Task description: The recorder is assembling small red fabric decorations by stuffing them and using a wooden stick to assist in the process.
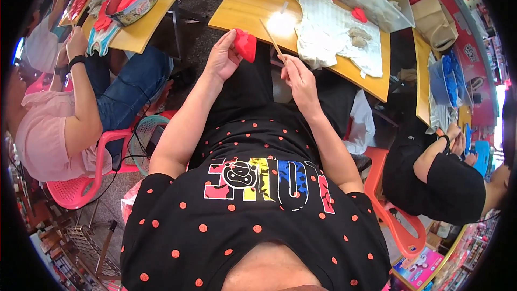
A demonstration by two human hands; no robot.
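Observation:
My left hand (pixel 222 58) is raised at the near edge of the yellow wooden table (pixel 239 8), its fingers closed on a small red fabric piece (pixel 246 46) with a rounded, pouch-like shape. A thin wooden stick (pixel 271 38) slants up and left out of my right hand (pixel 300 80), which pinches its lower end. Stick and red piece are apart. Beyond my right hand a white cloth garment (pixel 318 24) is spread over the table. On it rest a greyish-white clump (pixel 360 36) and a small red piece (pixel 359 15).
A translucent bin (pixel 401 20) of greyish pieces stands at the back right, near a brown paper bag (pixel 435 19). Left, a person in pink (pixel 59 134) sits by a round tin (pixel 121 18) of red pieces. Right, a person in black (pixel 431 178) works near a blue basin (pixel 440 83).

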